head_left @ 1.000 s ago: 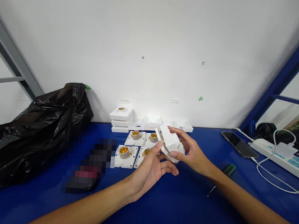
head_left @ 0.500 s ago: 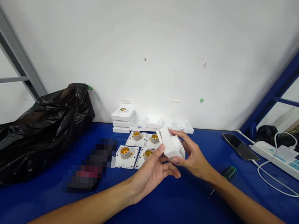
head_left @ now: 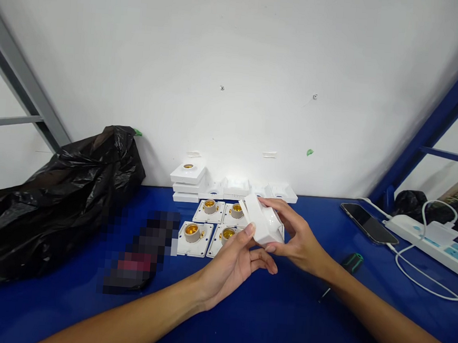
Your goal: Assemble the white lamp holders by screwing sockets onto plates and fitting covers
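Note:
A white square lamp holder (head_left: 263,222) is held tilted above the table, its cover and a thin plate at its left edge not flush with each other. My right hand (head_left: 300,240) grips it from the right, fingers over the top and thumb below. My left hand (head_left: 233,264) has its thumb on the lower left edge and its fingers curled underneath, partly hidden. Just behind and left of the hands lie several square bases with brass sockets, such as the front-left base (head_left: 192,237); others are partly covered by my hands.
A stack of white lamp holders (head_left: 187,181) stands by the wall beside a row of white covers (head_left: 236,187). A black plastic bag (head_left: 61,190) and a blurred dark object (head_left: 139,254) lie left. At right are a screwdriver (head_left: 352,263), a phone (head_left: 368,223) and a power strip (head_left: 437,243).
Both hands keep hold of the white lamp holder in nearly the same place. My left thumb has shifted slightly right along its edge.

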{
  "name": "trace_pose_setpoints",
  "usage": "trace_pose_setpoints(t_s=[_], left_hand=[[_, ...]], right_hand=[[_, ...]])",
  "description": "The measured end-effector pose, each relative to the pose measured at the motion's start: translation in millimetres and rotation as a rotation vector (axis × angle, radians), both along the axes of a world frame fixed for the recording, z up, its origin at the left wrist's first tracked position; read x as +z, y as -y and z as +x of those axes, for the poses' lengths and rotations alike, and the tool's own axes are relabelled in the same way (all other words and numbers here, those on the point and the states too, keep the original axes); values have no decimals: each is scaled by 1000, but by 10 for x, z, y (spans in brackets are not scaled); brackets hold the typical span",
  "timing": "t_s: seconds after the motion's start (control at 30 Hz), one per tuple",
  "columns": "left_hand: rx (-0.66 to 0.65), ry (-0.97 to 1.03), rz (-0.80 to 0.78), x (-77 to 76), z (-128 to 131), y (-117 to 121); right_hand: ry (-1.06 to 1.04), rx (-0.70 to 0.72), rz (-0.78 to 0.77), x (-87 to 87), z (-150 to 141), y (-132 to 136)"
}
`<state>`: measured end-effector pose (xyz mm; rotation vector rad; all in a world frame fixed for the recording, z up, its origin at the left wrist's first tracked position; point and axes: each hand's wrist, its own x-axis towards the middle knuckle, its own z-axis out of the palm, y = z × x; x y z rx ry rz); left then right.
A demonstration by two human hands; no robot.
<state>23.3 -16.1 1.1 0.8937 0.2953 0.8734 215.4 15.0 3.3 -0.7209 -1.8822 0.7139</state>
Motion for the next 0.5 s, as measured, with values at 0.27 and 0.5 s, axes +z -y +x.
trace_pose_setpoints(t_s=[0.27, 0.5], left_hand=[[2, -17, 10, -17, -14, -11], [1, -6, -9, -2, -16, -34]], right_hand=[[-27, 58, -96, -17, 17, -19], [100, -68, 35, 63, 20, 28]])
